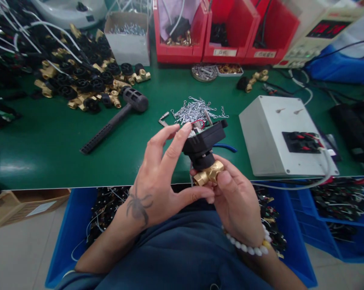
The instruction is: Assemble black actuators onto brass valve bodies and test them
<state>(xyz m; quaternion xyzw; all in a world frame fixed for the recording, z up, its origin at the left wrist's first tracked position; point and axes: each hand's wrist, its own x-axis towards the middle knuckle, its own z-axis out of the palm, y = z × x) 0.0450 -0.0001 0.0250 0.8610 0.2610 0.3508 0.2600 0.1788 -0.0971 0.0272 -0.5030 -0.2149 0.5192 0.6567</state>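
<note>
A brass valve (pixel 208 173) with a black open-topped actuator housing (pixel 207 139) is held above the table's front edge, tilted. Inside the housing, a bit of green board, red wire and a metal part show. My right hand (pixel 238 201) is closed around the brass body from the right, thumb on its end. My left hand (pixel 160 181) spans the piece from the left: fingertips rest on the housing's upper edge and the thumb reaches under the brass. Just behind lies a pile of metal clip pins (pixel 194 110), with a small metal bracket-like piece (pixel 164 119) beside it.
A black mallet (pixel 115 119) lies left, before heaped brass valves (pixel 88 82). Red bins (pixel 182 54) and a white box of screws (pixel 127 46) stand behind. A grey box with a connector (pixel 269 133) is at right. Blue crates (pixel 299 249) sit below the table.
</note>
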